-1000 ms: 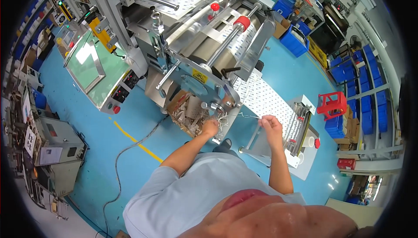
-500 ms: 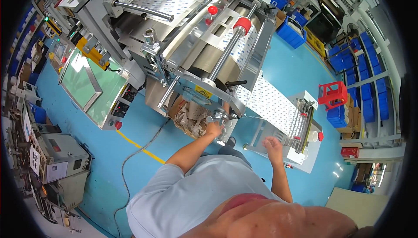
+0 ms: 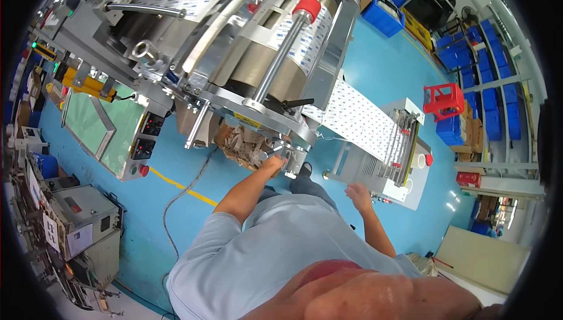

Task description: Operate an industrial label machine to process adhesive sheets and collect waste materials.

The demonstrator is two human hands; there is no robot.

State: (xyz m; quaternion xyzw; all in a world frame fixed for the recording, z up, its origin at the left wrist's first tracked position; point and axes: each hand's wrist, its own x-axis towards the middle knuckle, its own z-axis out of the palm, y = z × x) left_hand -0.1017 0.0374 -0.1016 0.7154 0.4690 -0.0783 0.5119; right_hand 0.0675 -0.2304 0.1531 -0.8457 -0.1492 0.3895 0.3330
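My left hand [image 3: 274,162] reaches up to the lower front corner of a large roller machine [image 3: 246,44]. Its fingers curl against a small metal fitting [image 3: 291,144] under the machine's frame; what they grip is hidden. My right hand [image 3: 358,191] hangs free with fingers apart, holding nothing, just below the near end of a white perforated strip [image 3: 358,118]. That strip runs from the rollers to a low grey outfeed table [image 3: 404,162]. A long steel shaft with a red end cap [image 3: 307,8] crosses the machine above my left hand.
A bin of brown scrap [image 3: 246,144] sits under the machine by my left hand. A cable [image 3: 187,188] and yellow line [image 3: 176,185] lie on the blue floor. A control box with buttons [image 3: 143,144] stands left; red stool [image 3: 443,100] and blue crates [image 3: 469,62] right.
My right hand has dropped from the thin strand near the outfeed table to hang lower and closer to me. My left hand stays at the machine's front fitting. The view has moved closer.
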